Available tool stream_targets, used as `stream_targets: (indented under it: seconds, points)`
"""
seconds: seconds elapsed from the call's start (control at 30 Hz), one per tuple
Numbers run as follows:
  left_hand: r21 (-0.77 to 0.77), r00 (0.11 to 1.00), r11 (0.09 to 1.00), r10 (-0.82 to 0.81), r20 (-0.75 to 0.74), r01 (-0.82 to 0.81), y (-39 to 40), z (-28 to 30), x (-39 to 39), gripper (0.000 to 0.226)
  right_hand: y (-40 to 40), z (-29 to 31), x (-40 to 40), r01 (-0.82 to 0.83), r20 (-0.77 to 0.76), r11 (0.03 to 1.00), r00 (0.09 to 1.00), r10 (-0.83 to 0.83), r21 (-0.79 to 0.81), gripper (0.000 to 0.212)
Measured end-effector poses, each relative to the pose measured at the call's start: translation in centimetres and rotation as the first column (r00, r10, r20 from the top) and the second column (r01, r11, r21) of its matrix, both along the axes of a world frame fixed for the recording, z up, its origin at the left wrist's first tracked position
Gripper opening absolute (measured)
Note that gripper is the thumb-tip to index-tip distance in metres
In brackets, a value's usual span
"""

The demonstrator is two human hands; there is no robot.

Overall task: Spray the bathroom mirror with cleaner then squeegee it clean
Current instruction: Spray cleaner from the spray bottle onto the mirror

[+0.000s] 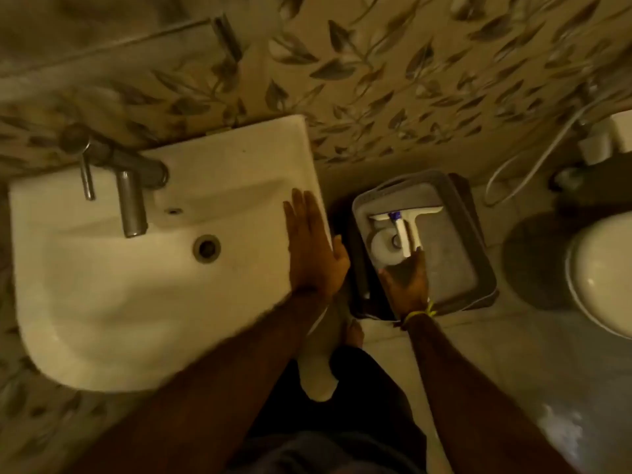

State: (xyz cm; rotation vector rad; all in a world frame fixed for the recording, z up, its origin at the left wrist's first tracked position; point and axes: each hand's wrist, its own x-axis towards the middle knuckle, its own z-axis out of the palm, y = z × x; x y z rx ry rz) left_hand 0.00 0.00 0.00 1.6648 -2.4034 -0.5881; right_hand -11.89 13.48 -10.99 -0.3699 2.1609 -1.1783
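A grey bin [478, 258] stands on the floor to the right of the sink. Inside it lie a white squeegee [412, 222], a white bottle with a purple cap [395, 220] and a white roll [383, 249]. My right hand [407, 280] reaches down into the bin, its fingertips at the lower end of the squeegee handle; no grip shows. My left hand [313, 249] lies flat with fingers spread on the right rim of the white sink [136, 302]. The mirror [85, 25] shows only as a blurred strip at top left.
A steel tap [130, 196] overhangs the sink bowl and its drain [206, 248]. A white toilet [602, 282] stands at the right edge, with a hose [533, 148] on the leaf-patterned wall beside it. My foot [352, 333] is on the tiled floor below the bin.
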Motion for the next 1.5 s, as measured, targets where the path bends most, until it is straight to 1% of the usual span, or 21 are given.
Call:
stream_targets:
  seconds: [0.07,0.13,0.23,0.3,0.37,0.43,0.5,0.6,0.73,0.8,0.83,0.9,0.93,1.0,1.07,1.1,1.17,1.23,1.37,1.43,1.5]
  points:
    - [0.028,0.999,1.0,-0.003,-0.037,0.004,-0.2,0.1,-0.2,0.093,-1.3,-0.5,-0.7,-0.006,-0.11,1.0,0.994,0.007,0.014,0.095]
    - [0.054,0.996,0.998,-0.022,-0.088,0.027,-0.4,0.0,0.0,0.091,-2.8,-1.0,-1.3,0.025,-0.152,1.0,0.988,-0.025,-0.003,0.089]
    - [0.084,0.986,0.995,-0.031,-0.165,0.046,-0.3,-0.1,0.3,0.089,-5.0,-2.1,-1.5,0.075,-0.244,0.996,0.966,-0.087,-0.054,0.065]
    - [0.082,0.983,0.995,-0.035,-0.178,0.05,-0.4,-0.2,0.3,0.088,-6.0,-2.8,-2.3,0.101,-0.233,0.993,0.966,-0.112,-0.059,0.049]
    - [0.079,0.986,0.995,-0.043,-0.159,0.056,-0.4,-0.4,0.2,0.088,-6.3,-2.7,-2.9,0.114,-0.2,0.992,0.972,-0.121,-0.046,0.041]
    - [0.061,0.992,0.997,-0.044,-0.122,0.052,-0.5,-0.5,0.1,0.087,-6.1,-1.5,-2.8,0.14,-0.232,0.985,0.959,-0.161,-0.102,0.031]
    - [0.058,0.995,0.997,-0.043,-0.091,0.048,-0.6,-0.2,0.1,0.086,-5.8,1.1,-2.2,0.173,-0.281,0.963,0.932,-0.228,-0.207,0.025]
    - [0.06,0.998,0.996,-0.062,-0.024,0.063,-0.3,0.8,-0.1,0.087,-5.0,6.7,-1.0,0.149,-0.34,0.933,0.903,-0.264,-0.328,0.025]
    - [0.136,0.991,0.985,-0.112,0.07,0.102,-0.6,3.1,0.6,0.086,-3.2,14.8,1.5,0.127,-0.307,0.886,0.908,-0.284,-0.445,0.024]
    - [0.23,0.99,0.963,-0.14,-0.015,0.139,-0.7,4.7,1.9,0.084,-2.3,18.7,2.7,0.118,-0.262,0.853,0.922,-0.284,-0.509,0.014]
    - [0.236,0.983,0.957,-0.153,-0.097,0.172,-0.6,5.7,2.9,0.084,-2.2,20.8,3.2,0.117,-0.238,0.843,0.931,-0.278,-0.525,0.02]
    - [0.132,0.94,0.956,-0.221,-0.258,0.262,-0.1,8.2,5.4,0.081,-2.4,25.0,4.1,0.055,-0.229,0.841,0.951,-0.21,-0.539,0.02]
    - [0.044,0.904,0.951,-0.274,-0.328,0.305,0.1,9.6,6.5,0.078,-2.7,27.2,4.6,0.0,-0.249,0.833,0.954,-0.165,-0.554,0.02]
    - [-0.156,0.814,0.922,-0.386,-0.434,0.354,-0.4,12.8,8.5,0.071,-3.8,31.9,5.6,-0.101,-0.281,0.803,0.956,-0.085,-0.587,0.029]
    - [-0.385,0.737,0.863,-0.488,-0.467,0.327,-2.1,16.8,10.0,0.065,-5.5,36.6,6.8,-0.186,-0.286,0.755,0.958,-0.003,-0.629,0.029]
    - [-0.501,0.714,0.815,-0.535,-0.452,0.293,-3.3,19.2,10.7,0.062,-6.6,38.9,7.4,-0.243,-0.309,0.727,0.95,0.045,-0.643,0.03]
    - [-0.689,0.695,0.698,-0.595,-0.404,0.197,-6.1,24.5,12.6,0.059,-9.4,43.8,9.1,-0.372,-0.391,0.664,0.911,0.128,-0.648,0.041]
    - [-0.81,0.705,0.581,-0.607,-0.367,0.079,-9.4,30.2,14.8,0.056,-12.4,48.9,11.4,-0.491,-0.486,0.586,0.855,0.182,-0.644,0.043]
    - [-0.904,0.778,0.409,-0.527,-0.343,-0.122,-16.6,42.5,20.5,0.056,-17.6,59.1,17.1,-0.642,-0.63,0.441,0.751,0.198,-0.627,0.045]
    - [-0.908,0.836,0.378,-0.427,-0.346,-0.182,-19.7,48.7,23.5,0.06,-19.6,63.8,19.9,-0.716,-0.699,0.383,0.683,0.211,-0.584,0.047]
    - [-0.88,0.877,0.426,-0.314,-0.363,-0.212,-22.2,54.5,26.2,0.066,-21.5,68.3,22.5,-0.751,-0.735,0.369,0.642,0.217,-0.548,0.053]
